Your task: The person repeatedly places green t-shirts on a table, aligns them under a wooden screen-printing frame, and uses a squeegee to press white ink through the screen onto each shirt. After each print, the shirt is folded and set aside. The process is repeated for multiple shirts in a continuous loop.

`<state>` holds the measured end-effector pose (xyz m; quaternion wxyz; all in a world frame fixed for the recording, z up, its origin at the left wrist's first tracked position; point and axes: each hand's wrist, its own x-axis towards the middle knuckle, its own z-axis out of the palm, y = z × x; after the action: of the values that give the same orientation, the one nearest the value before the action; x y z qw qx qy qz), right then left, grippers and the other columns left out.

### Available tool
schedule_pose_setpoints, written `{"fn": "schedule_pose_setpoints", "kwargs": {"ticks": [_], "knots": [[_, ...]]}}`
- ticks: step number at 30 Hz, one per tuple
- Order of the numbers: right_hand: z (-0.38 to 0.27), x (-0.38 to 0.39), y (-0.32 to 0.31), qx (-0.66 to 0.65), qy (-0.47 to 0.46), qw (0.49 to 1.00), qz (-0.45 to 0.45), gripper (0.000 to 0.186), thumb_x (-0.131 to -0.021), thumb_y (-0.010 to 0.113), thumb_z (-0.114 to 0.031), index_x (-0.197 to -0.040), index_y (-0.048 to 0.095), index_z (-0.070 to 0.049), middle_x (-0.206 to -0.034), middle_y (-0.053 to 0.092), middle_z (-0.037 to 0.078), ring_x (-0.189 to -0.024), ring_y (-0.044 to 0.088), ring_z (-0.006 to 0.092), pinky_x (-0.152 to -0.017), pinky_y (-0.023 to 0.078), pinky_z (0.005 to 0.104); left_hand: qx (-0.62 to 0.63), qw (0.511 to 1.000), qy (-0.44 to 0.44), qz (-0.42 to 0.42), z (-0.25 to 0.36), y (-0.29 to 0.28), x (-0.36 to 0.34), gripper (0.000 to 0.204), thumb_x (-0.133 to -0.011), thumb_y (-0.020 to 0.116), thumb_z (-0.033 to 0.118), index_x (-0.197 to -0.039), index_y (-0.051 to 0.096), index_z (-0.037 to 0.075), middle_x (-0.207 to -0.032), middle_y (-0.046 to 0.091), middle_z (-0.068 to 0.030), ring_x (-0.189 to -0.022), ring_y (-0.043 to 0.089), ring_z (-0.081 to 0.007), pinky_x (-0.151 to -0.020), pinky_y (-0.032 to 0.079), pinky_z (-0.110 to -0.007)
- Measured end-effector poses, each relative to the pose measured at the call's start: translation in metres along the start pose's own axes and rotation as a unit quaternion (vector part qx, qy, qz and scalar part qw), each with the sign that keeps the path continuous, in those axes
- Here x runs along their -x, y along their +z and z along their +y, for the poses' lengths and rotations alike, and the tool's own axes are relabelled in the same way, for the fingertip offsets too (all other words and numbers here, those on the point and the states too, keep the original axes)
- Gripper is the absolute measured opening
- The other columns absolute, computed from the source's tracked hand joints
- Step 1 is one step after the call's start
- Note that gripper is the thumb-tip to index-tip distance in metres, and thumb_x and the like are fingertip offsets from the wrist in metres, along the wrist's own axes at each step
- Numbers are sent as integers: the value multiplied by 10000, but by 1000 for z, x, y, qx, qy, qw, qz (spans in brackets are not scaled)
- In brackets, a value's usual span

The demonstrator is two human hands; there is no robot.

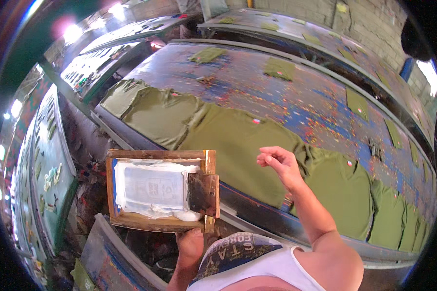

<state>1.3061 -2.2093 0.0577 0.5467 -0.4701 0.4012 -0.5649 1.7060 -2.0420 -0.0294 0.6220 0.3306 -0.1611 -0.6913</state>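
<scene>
My left hand (190, 242) grips the lower edge of a wooden screen-printing frame (155, 224), held left of my body. White ink (131, 211) lies thickly around the inner edges of its mesh (153, 186), where a faint printed design shows. A dark wooden squeegee (204, 194) rests at the frame's right end. My right hand (280, 166) hangs over a green T-shirt (243, 150) spread on the long table, its fingers curled in and nothing visible in them. That shirt has a small white-and-red neck label (256, 121).
More green shirts (342, 194) lie side by side along the table (238, 77), which is speckled with ink. Folded green pieces (279, 69) are spaced along its far side. Other long tables (58, 184) stand left and behind. A grey panel (102, 257) stands at the lower left.
</scene>
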Motion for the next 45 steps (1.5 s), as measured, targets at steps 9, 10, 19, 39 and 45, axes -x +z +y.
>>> {"fn": "schedule_pose_setpoints", "kwargs": {"ticks": [9, 10, 19, 39, 45], "knots": [[41, -91, 177, -23, 15, 999, 44, 242, -1107, 750, -111, -1304, 766, 29, -1083, 833, 125, -961, 793, 196, -892, 652, 373, -4, 995, 74, 61, 156, -109, -70, 629, -871, 756, -63, -1476, 657, 81, -1363, 743, -94, -1257, 721, -294, -1061, 597, -502], [45, -104, 202, -10, 12, 1000, 27, 228, -1108, 745, -105, -1295, 769, 23, -1073, 831, 124, -953, 795, 205, -888, 652, 376, -7, 994, 86, 69, 173, -125, -72, 612, -870, 762, -58, -1460, 666, 76, -1345, 751, -96, -1234, 734, -301, -1041, 612, -512], [68, -216, 336, 41, -8, 993, -108, 198, -1113, 732, -85, -1283, 788, -1, -1059, 835, 109, -946, 797, 197, -885, 658, 380, -119, 970, 113, 179, 261, -218, -107, 492, -833, 785, -52, -1318, 728, 4, -1134, 803, -143, -985, 818, -314, -871, 705, -523], [193, -475, 477, 12, 39, 985, -170, 608, -1135, 710, -481, -1517, 682, -9, -1342, 770, 123, -1175, 728, 197, -1065, 583, 386, -168, 971, -76, 153, 473, -166, -384, 761, -711, 779, -113, -1452, 643, 0, -1335, 766, -158, -1261, 739, -350, -1138, 572, -504], [169, -470, 446, 135, 89, 978, -129, 692, -1146, 672, -472, -1635, 570, 6, -1508, 700, 133, -1413, 626, 246, -1209, 480, 405, -275, 933, -229, 36, 500, -116, -483, 598, -785, 738, -152, -1372, 748, -39, -1333, 801, -135, -1182, 777, -260, -1069, 602, -421]]}}
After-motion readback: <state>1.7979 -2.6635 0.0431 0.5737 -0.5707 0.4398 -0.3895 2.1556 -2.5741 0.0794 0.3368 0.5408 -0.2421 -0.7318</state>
